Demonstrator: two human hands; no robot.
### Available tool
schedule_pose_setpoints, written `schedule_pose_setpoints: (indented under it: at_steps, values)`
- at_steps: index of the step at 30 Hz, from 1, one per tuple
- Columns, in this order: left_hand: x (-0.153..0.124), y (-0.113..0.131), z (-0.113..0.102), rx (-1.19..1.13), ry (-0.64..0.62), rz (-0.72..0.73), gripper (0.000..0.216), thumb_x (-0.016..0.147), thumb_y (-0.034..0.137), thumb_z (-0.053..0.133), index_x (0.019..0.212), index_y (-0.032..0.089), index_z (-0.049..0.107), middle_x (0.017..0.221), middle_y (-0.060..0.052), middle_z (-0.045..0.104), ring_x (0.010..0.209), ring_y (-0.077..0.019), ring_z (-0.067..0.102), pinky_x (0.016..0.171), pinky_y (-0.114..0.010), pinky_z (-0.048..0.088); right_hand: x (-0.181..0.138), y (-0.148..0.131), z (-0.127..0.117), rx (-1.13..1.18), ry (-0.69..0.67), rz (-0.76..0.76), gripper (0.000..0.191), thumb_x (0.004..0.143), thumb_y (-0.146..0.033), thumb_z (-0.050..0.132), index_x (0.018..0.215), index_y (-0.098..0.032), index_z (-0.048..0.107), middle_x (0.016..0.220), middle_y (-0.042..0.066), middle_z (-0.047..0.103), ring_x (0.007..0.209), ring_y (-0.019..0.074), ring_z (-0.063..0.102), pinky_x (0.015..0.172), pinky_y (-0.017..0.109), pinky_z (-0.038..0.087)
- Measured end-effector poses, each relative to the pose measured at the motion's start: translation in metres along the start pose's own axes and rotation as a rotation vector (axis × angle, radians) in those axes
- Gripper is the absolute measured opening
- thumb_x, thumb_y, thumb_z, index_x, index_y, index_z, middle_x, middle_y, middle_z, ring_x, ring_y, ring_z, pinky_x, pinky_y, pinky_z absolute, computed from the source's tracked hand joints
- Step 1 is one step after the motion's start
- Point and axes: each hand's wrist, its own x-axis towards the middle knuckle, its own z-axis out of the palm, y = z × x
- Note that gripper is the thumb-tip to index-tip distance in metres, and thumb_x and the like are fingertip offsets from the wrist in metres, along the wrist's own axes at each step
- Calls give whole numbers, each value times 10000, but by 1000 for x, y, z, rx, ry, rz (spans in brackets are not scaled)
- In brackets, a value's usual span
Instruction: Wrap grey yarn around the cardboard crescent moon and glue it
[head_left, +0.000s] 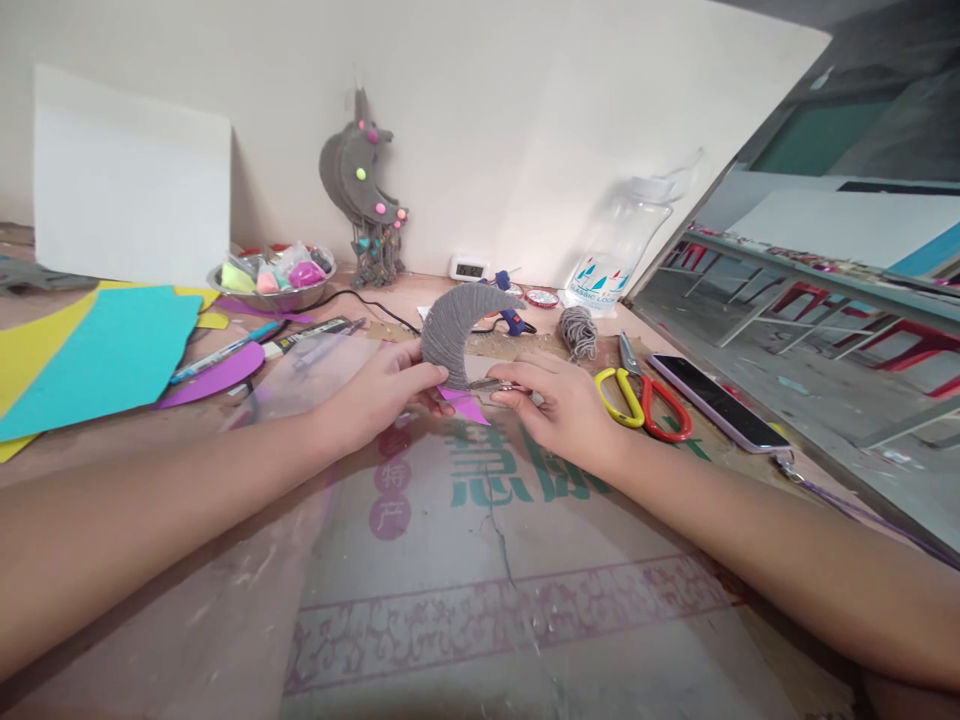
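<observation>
A crescent moon shape wrapped in grey yarn stands upright at the middle of the table, its bare pink tip pointing down and right. My left hand grips the crescent's lower part with closed fingers. My right hand is closed in a pinch on a strand of grey yarn pulled taut from the crescent's lower edge. A small ball of grey yarn lies just behind my right hand.
Scissors with yellow and red handles and a phone lie to the right. A blue glue gun, a clear bottle, a metal bowl of coloured bits, felt sheets and a finished moon ornament stand behind.
</observation>
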Motion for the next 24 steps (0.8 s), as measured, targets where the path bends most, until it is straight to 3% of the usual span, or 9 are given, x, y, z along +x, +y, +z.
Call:
schedule_pose_setpoints:
  at_steps: [7,14,24]
  values:
    - [-1,2,2,14,-1,-3,82,763,243,568,784,169,540,660,9,594,569,-123,589,580,-258,481,0,1,2,27,0,12,203,921,-283,494,973,-162,649,732,36,597,701,161,542,633,276,394]
    - [-1,2,1,44,25,17,82,766,255,557,783,175,554,674,6,602,595,-138,607,591,-266,485,-5,3,5,60,44,66,221,903,-313,527,1056,-193,632,831,50,637,764,177,574,698,302,440]
    - [-2,3,2,30,30,-3,54,774,234,550,785,182,560,674,17,604,585,-124,597,596,-246,491,-2,0,3,1,13,2,225,912,-302,513,1031,-166,646,771,44,614,705,159,541,646,276,407]
